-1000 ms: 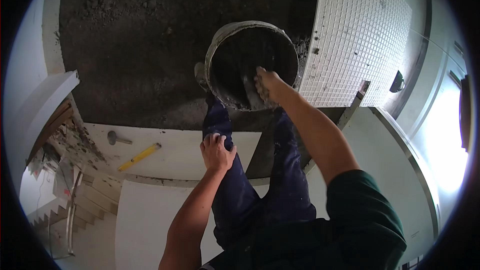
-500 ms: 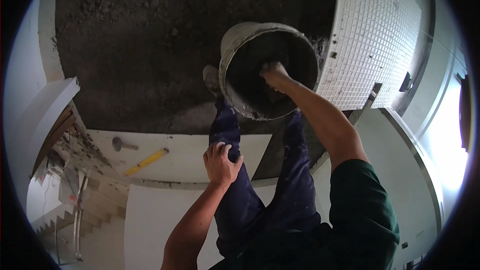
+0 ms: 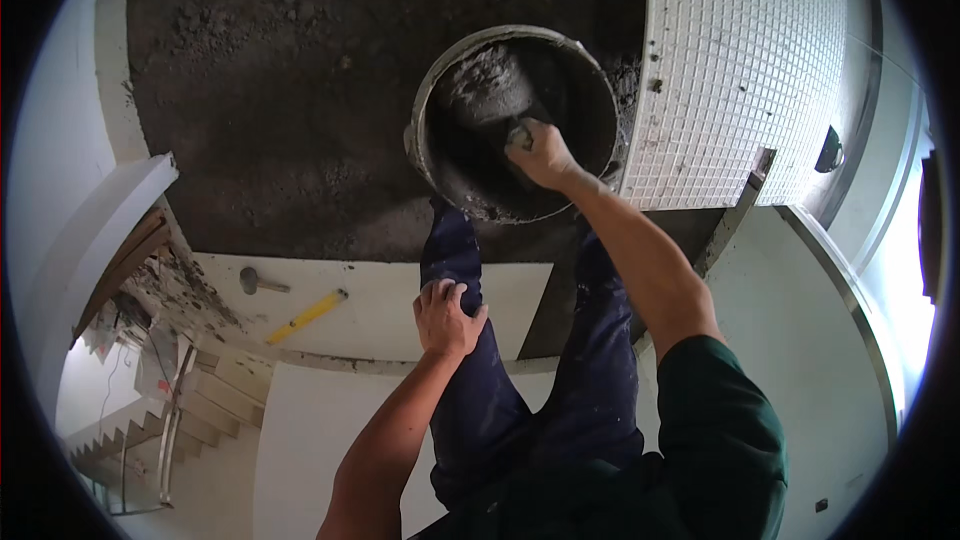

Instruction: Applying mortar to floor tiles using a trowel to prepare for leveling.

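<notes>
A right hand (image 3: pixel 541 153) clamps an apparent trowel (image 3: pixel 502 106) bearing grey mortar (image 3: pixel 482 80) inside a round, grey-crusted bucket (image 3: pixel 596 110) on a dark floor (image 3: pixel 270 140); the left hand (image 3: pixel 447 321) lies unclenched on a blue-trousered leg (image 3: pixel 453 252). Level, unhurried lifts should limit spills.

The left arm (image 3: pixel 385 430) slants from the near side toward the far right, its wrist nearly straight and the left hand (image 3: pixel 448 320) lying palm down on the left leg (image 3: pixel 455 255), fingers loosely bent and thumb spread to the right. Bent at the elbow, the right arm (image 3: pixel 650 250) angles far and leftward, ending in the right hand (image 3: pixel 543 155), farther out, its fingers curled tight in a grip.
</notes>
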Available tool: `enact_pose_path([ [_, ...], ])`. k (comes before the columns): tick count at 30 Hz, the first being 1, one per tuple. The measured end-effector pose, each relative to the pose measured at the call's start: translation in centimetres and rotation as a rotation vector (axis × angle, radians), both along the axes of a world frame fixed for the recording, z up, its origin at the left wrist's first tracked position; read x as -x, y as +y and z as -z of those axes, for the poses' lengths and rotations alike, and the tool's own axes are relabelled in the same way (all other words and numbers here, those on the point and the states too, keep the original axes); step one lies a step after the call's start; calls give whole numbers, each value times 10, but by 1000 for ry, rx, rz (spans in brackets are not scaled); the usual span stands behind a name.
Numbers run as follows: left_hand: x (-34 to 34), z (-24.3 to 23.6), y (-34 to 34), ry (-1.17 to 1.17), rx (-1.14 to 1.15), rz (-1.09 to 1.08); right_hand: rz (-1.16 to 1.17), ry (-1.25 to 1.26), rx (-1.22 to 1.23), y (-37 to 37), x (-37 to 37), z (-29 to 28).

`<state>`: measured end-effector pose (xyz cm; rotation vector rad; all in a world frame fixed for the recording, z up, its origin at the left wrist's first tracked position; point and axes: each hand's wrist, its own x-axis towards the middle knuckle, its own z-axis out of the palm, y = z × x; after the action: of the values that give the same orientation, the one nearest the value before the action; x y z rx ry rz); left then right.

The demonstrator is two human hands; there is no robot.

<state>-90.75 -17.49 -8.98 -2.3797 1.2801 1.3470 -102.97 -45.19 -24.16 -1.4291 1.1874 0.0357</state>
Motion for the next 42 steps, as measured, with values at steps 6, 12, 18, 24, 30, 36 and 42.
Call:
enact_pose_path([
  [6, 21, 2, 3, -52, -5, 50, 2, -25, -175, 5, 9, -63],
  [12, 34, 7, 3, -68, -99, 30, 230, -343, -250, 0, 61, -122],
  [18, 60, 7, -9, -107, -156, 94, 556, -178, -111, -76, 204, -137],
  [24, 80, 14, -16, -146, -227, 132, 223, 780, 991, -202, 332, -110],
  [30, 83, 14, -16, -177, -167, 181, 152, 1046, 782, -255, 357, -115],
  [36, 70, 11, -29, -107, -45, 78, 68, 264, 757, -86, 232, -203],
  [42, 36, 2, -34, -77, -52, 21, 262, 50, -441, 9, 48, -158],
])
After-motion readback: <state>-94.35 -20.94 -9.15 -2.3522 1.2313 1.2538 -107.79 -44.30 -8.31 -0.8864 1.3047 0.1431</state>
